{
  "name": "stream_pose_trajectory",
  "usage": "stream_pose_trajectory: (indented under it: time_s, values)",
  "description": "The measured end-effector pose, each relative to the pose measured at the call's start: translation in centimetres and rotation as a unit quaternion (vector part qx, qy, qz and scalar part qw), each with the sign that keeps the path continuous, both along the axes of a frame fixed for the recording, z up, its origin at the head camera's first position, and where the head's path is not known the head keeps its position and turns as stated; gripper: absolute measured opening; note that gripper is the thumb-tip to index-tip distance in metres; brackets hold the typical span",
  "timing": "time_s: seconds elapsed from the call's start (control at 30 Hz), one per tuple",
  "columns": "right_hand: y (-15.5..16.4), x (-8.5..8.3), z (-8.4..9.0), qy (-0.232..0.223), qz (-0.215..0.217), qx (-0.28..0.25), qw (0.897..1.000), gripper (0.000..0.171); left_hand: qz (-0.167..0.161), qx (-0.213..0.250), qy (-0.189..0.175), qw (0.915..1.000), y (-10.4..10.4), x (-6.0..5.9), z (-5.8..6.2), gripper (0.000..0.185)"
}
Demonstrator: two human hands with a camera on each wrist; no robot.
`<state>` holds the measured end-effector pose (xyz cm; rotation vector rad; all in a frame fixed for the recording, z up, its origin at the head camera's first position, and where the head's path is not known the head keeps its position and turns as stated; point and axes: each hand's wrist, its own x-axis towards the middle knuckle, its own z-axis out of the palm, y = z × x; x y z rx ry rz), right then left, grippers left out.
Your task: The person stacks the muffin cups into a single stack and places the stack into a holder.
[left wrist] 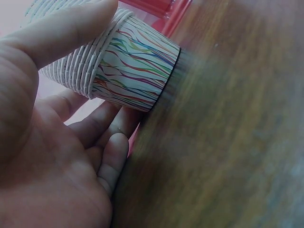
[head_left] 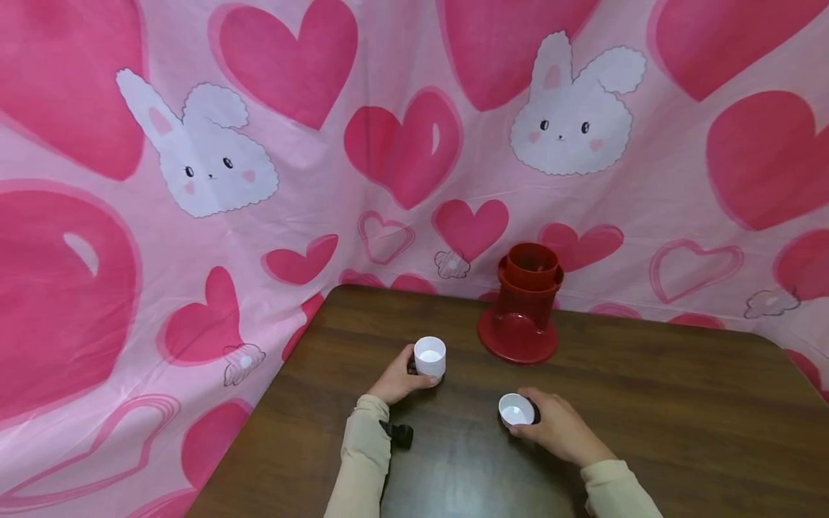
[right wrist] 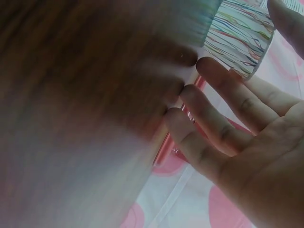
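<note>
My left hand (head_left: 397,379) holds a stack of nested white paper baking cups (head_left: 430,357), thumb on the near side and fingers behind. In the left wrist view the stacked cups (left wrist: 137,61) show many ribbed rims and coloured wavy lines, the lowest base close over the wood. To the right, my right hand (head_left: 558,426) grips one paper baking cup (head_left: 516,410) between thumb and forefinger, its mouth upward. The right wrist view shows this cup (right wrist: 240,35) with the same wavy lines, while the other fingers (right wrist: 223,126) reach down with their tips right at the tabletop.
A red stand (head_left: 519,338) with a round base and an upright tube rises behind the hands, near the table's back edge. The dark brown wooden table (head_left: 680,403) borders a pink cloth (head_left: 311,165) with hearts and rabbits. A black strap mount (head_left: 399,434) sits on the left wrist.
</note>
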<state>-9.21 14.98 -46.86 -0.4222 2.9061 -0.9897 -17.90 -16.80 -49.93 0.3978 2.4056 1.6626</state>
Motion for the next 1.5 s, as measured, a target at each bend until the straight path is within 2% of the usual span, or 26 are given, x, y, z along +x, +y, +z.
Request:
stream_pose_trajectory:
  time_s: [0.4, 0.7, 1.17, 1.37, 1.5]
  values:
    - [-0.8, -0.3, 0.4, -0.004, -0.008, -0.044, 0.999, 0.064, 0.009, 0.004, -0.006, 0.9999, 0.1, 0.0, 0.1, 0.071]
    - [-2.4, -2.0, 2.0, 0.012, -0.014, -0.090, 0.996, 0.068, 0.012, 0.002, -0.011, 0.9999, 0.1, 0.0, 0.1, 0.073]
    - [-6.4, -4.8, 4.2, 0.000, -0.013, -0.165, 0.986, 0.065, 0.013, 0.002, -0.009, 0.9999, 0.2, -0.1, -0.1, 0.070]
    - [-8.4, -5.8, 5.6, 0.013, -0.011, -0.185, 0.983, 0.064, 0.007, 0.004, -0.007, 0.9999, 0.2, -0.1, 0.1, 0.069]
    - [-9.7, -6.5, 5.6, 0.013, -0.007, -0.189, 0.982, 0.062, 0.009, 0.003, -0.009, 0.9999, 0.2, 0.0, 0.1, 0.070]
